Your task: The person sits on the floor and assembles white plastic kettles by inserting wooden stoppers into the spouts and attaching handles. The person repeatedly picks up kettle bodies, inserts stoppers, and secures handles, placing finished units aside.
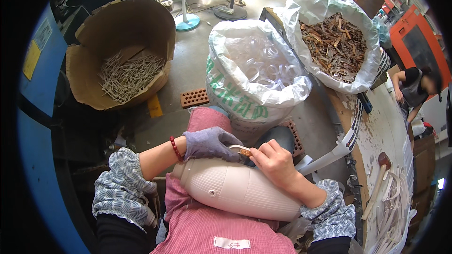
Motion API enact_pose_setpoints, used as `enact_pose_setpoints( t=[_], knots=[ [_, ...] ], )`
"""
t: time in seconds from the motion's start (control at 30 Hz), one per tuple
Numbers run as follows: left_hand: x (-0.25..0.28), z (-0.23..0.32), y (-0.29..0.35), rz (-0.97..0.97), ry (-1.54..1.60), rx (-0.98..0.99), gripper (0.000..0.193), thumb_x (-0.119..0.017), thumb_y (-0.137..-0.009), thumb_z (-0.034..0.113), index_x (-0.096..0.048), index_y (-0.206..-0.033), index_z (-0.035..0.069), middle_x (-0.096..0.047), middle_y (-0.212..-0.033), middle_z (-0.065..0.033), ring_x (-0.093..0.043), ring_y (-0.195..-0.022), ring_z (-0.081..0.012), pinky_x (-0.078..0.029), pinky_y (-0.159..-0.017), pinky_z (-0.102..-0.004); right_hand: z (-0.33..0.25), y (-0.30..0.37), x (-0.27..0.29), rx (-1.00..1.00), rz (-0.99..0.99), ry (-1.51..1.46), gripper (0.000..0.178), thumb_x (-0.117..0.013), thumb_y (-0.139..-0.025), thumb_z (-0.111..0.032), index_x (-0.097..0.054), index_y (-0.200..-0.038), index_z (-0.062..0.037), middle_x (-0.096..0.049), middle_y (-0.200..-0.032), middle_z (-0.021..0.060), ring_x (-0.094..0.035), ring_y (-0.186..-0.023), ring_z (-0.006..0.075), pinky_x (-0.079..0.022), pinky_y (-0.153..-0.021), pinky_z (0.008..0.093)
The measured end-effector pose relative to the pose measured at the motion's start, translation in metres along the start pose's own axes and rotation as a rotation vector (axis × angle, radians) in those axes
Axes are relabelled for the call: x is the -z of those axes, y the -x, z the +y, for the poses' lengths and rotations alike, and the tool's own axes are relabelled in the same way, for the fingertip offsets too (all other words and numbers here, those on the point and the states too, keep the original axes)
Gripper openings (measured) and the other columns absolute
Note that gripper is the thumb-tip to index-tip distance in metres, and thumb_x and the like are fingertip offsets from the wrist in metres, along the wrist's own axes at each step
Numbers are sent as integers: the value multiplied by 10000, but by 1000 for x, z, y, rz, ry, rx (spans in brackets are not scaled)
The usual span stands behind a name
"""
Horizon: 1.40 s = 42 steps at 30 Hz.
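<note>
My left hand (pixel 212 144), in a grey-purple glove, is closed round a pale plastic loop (pixel 234 147), just above a beige ribbed plastic body (pixel 230 187). My bare right hand (pixel 275 162) pinches a small orange-brown piece (pixel 245 152) against that loop. Whether this piece is a tool's handle or a separate part, I cannot tell. The beige body is rounded and lies lengthwise across my lap, with a small metal-looking fitting on its side. My right wrist is close over its right part.
Ahead, a white sack (pixel 259 99) holds clear plastic rings. A cardboard bin (pixel 89 80) with thin pale sticks stands left. Right, a worktable (pixel 376 134) bears a sack (pixel 292 33) of brown pieces, a wooden-handled hammer (pixel 376 186) and pale strips. A person (pixel 414 87) works beyond.
</note>
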State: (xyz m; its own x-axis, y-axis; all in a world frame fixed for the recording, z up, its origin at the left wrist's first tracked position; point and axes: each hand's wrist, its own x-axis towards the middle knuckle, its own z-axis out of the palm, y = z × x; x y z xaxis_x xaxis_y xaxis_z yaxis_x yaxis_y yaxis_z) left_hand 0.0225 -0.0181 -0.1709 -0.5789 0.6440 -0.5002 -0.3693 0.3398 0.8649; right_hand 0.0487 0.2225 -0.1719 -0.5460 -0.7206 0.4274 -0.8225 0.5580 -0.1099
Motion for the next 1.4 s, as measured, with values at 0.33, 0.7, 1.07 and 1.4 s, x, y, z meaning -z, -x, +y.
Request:
enact_pose_setpoints(
  t=[0.33,0.7,1.07,1.4],
  knots=[
    [-10,-11,-32,140,-63,78,376,-723,-835,371,-714,-972,21,-669,-775,-28,-556,-667,-81,-469,-613,-258,34,-6,-5,58,-49,-105,148,-698,-732,-141,-638,-855,-86,-533,-705,30,-553,-685,194,-501,-575,306],
    [-14,55,19,175,-820,-747,374,-822,-708,350,-719,-983,119,-665,-859,-59,-618,-820,-250,-494,-731,-351,333,-72,38,-792,87,426,190,-714,-729,-157,-717,-905,-85,-655,-879,133,-605,-916,302,-500,-805,409],
    [-15,72,5,818,-1164,-930,399,-646,-806,166,-594,-1201,134,-582,-1151,-90,-595,-997,-271,-489,-831,-393,87,-56,28,-764,119,-1651,179,-629,-874,-43,-598,-1050,-36,-642,-852,53,-645,-737,120,-524,-571,234],
    [-42,22,55,325,-607,-802,370,-722,-779,175,-609,-1120,83,-644,-1050,-105,-648,-919,-292,-523,-761,-381,-7,-22,53,-238,-277,-796,175,-723,-795,-83,-695,-957,-24,-673,-836,100,-653,-730,226,-519,-654,300]
  ],
)
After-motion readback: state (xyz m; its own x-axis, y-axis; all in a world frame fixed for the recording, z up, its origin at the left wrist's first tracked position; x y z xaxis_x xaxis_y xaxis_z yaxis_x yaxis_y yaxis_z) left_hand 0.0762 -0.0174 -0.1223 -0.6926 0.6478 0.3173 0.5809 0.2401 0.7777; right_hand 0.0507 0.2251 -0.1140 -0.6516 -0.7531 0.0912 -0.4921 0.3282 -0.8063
